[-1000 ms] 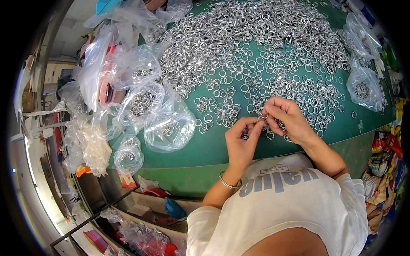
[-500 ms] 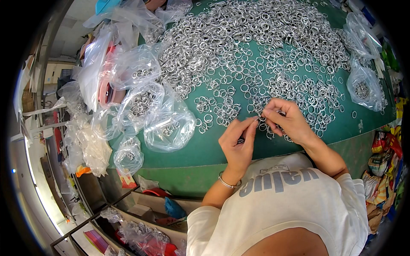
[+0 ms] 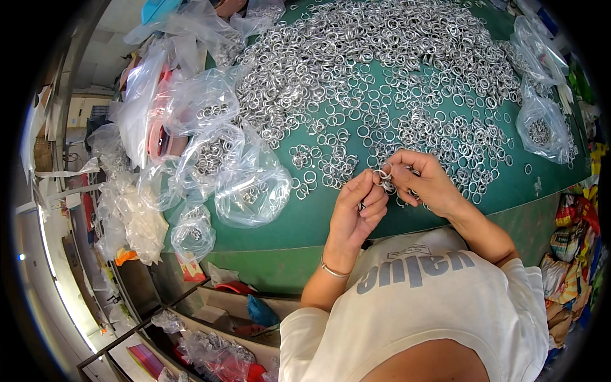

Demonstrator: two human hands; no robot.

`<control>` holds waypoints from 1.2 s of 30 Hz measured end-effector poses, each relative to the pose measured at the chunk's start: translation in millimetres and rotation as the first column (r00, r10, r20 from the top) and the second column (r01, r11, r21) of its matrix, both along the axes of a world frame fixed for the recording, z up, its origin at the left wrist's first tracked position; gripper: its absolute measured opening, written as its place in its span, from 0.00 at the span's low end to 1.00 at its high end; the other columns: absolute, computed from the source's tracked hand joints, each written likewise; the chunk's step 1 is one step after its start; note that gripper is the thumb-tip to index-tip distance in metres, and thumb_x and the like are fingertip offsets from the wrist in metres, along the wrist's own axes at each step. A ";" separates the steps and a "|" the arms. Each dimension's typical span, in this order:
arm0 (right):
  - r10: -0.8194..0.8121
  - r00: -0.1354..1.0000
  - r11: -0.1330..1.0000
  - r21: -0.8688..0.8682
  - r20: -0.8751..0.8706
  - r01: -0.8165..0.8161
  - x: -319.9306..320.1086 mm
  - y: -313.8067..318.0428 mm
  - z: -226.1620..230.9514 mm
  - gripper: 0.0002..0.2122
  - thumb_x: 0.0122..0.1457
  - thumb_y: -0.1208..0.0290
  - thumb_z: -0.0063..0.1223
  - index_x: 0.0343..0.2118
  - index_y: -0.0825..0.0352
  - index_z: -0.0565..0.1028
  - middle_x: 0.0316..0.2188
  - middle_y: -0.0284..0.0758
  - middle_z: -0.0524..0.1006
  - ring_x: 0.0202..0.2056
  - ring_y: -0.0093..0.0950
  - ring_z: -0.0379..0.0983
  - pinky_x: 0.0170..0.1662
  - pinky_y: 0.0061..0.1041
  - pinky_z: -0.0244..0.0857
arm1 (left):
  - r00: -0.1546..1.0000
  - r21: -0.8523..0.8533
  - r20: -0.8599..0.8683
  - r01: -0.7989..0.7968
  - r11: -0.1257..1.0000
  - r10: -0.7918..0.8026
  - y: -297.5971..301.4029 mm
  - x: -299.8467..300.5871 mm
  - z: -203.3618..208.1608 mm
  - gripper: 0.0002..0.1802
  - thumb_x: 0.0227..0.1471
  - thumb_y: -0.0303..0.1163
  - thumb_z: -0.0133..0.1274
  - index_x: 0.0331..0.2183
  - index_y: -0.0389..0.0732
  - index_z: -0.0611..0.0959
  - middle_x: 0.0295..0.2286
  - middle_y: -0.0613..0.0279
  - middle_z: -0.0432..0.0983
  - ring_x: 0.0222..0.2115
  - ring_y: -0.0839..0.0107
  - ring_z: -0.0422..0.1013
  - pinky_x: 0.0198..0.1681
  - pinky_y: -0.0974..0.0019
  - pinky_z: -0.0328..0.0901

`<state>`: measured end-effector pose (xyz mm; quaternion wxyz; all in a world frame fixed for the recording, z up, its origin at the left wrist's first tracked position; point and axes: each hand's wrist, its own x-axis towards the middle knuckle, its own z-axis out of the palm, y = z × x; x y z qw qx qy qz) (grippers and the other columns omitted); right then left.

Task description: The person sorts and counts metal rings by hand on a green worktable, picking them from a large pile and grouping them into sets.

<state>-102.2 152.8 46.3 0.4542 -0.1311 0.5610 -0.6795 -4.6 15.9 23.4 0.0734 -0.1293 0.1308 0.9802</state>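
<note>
A silver metal ring (image 3: pixel 382 173) is pinched between the fingertips of both hands, just above the near edge of the loose rings. My left hand (image 3: pixel 361 202) is closed, its thumb and index finger on the ring; a bit of metal also shows among its curled fingers. My right hand (image 3: pixel 425 181) is closed on the ring's right side, and more rings show under its fingers. Behind the hands a broad heap of silver rings (image 3: pixel 382 38) covers the far part of the green table (image 3: pixel 273 239). Smaller clusters of rings (image 3: pixel 337 164) lie left of my hands.
Clear plastic bags with rings in them (image 3: pixel 251 194) crowd the table's left side. Another bag of rings (image 3: pixel 541 132) lies at the right edge. Below the table's front edge, at left, a compartmented drawer (image 3: pixel 210 309) holds bags and a blue bundle. Colourful packages (image 3: pixel 566 248) are stacked at far right.
My left hand has risen slightly and its fingers have curled in, meeting the right fingertips. The ring between them now shows more plainly. My right hand has barely shifted.
</note>
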 end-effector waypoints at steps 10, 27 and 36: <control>-0.026 0.971 1.000 -0.007 -0.238 0.025 -4.7 4.4 3.5 0.05 0.58 0.73 0.45 0.32 0.69 0.70 0.20 0.27 0.69 0.18 0.14 0.61 0.20 0.16 0.54 | 0.999 0.016 -0.025 0.033 0.999 -0.032 0.2 0.7 0.6 0.10 0.59 0.35 0.38 0.32 0.39 0.70 0.14 0.72 0.54 0.12 0.84 0.49 0.12 0.81 0.44; 0.095 0.813 0.994 0.101 -0.574 -0.045 -1.3 3.6 4.9 0.04 0.54 0.76 0.46 0.27 0.71 0.70 0.17 0.36 0.69 0.18 0.27 0.65 0.23 0.25 0.58 | 0.971 -0.584 0.152 -0.064 0.809 0.187 11.2 0.9 16.1 0.09 0.55 0.32 0.48 0.26 0.38 0.73 0.14 0.73 0.58 0.11 0.86 0.50 0.13 0.80 0.43; 0.032 0.397 0.999 0.036 -0.917 0.001 2.4 4.2 -8.1 0.03 0.51 0.76 0.51 0.27 0.69 0.71 0.19 0.38 0.70 0.18 0.36 0.68 0.20 0.28 0.60 | 0.946 -0.163 0.320 0.009 0.987 0.045 2.5 -4.0 6.5 0.09 0.55 0.33 0.48 0.26 0.38 0.73 0.14 0.72 0.58 0.10 0.86 0.49 0.11 0.81 0.43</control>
